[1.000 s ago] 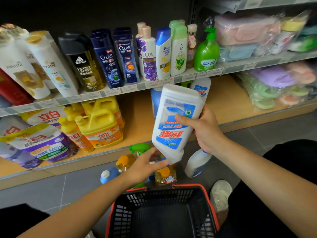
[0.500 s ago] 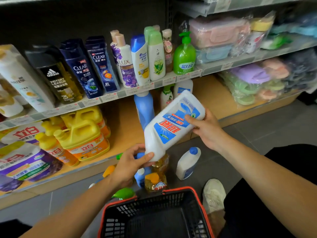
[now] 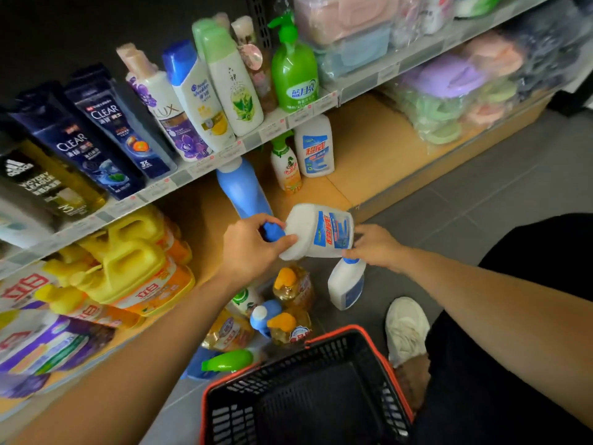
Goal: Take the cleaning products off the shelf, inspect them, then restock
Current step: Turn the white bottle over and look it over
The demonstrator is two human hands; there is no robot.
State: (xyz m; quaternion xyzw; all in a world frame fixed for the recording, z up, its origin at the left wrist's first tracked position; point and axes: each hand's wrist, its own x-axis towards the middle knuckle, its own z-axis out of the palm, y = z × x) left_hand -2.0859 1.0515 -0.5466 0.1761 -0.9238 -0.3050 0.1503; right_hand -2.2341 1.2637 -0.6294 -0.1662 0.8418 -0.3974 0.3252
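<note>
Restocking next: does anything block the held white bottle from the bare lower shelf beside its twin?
Nothing visible does. The white bottle, held by the left hand and right hand, faces bare lower shelf beside its twin; the tall blue bottle stands off to the side.

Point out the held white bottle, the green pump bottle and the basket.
Held white bottle (image 3: 329, 234): head view, on its blue label.
Green pump bottle (image 3: 294, 75): head view, on its body.
Basket (image 3: 288, 370): head view, on its mesh wall.

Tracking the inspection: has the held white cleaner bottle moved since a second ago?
Yes. The white cleaner bottle dropped from the price rail toward the front edge of the bottom shelf, tipping from cap-down to sideways.
</note>
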